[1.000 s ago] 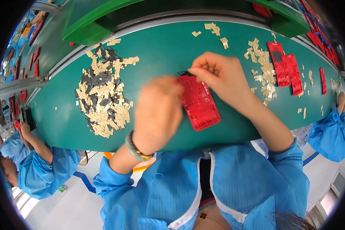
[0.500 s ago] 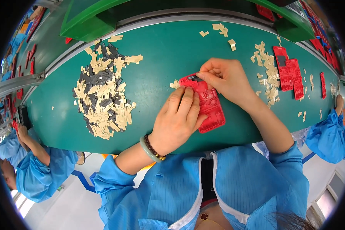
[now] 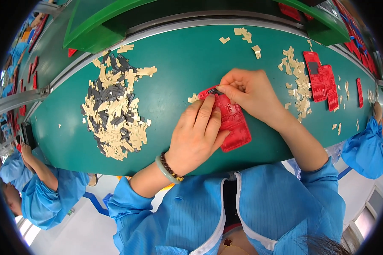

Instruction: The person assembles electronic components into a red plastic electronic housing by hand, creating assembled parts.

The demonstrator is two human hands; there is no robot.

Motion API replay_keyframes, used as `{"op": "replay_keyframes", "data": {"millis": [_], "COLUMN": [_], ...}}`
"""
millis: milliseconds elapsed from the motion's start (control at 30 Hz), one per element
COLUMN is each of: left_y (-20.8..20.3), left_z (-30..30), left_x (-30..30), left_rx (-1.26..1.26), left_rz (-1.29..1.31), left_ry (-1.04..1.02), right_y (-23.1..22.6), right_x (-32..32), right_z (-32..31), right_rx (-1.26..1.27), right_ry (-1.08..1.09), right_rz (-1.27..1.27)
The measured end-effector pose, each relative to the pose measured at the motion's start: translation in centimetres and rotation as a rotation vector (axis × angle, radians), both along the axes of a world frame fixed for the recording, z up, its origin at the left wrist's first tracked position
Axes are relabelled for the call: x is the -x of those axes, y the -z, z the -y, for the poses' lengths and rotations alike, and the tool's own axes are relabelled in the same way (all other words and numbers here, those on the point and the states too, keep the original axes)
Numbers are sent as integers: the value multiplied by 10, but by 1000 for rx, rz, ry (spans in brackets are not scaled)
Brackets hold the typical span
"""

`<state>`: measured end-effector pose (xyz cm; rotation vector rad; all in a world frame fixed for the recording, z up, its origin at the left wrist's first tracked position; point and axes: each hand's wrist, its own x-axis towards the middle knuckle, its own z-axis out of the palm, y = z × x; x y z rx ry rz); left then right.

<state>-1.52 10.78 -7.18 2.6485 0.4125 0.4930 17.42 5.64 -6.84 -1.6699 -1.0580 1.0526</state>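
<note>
A red plastic housing (image 3: pixel 237 135) with molded ribs and a ring shape lies slightly tilted on the green table before me. My left hand (image 3: pixel 195 131) holds it, fingers across its upper left part and thumb against its lower left edge. At the housing's top end sits a small black pad (image 3: pixel 212 91). Thumb and forefinger of my right hand (image 3: pixel 252 92) pinch together at the pad's right end; the fingertips partly cover it. Beside my left fingertips lies a small cream piece (image 3: pixel 193 98) on the table.
On the left spreads a large pile of cream and black pieces (image 3: pixel 115 110). More cream pieces (image 3: pixel 300 85) lie to the right, beside stacked red housings (image 3: pixel 321 80). A green frame (image 3: pixel 95 32) stands along the far edge. Co-workers in blue (image 3: pixel 51 191) sit at both sides.
My right fingertips have moved slightly down over the black pad, covering more of its right end. My left hand keeps its hold on the housing. The whole view has shifted a little.
</note>
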Motion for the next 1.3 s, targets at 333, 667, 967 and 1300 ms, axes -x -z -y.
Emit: {"op": "replay_keyframes", "data": {"millis": [333,667,967,1300], "left_y": [-1,-6,-3,-9], "left_z": [-3,-4,-10,4], "left_x": [-4,-8,-30,-22], "left_rx": [19,-77,-117,-31], "left_rz": [-3,-48,39,-3], "left_ry": [14,31,-57,-65], "right_y": [1,14,0,6], "right_x": [-2,-1,4,-2], "right_z": [-1,34,74,25], "right_rx": [-51,-415,-583,-371], "right_ry": [-87,-163,-275,-41], "right_rz": [194,1002,824,663]}}
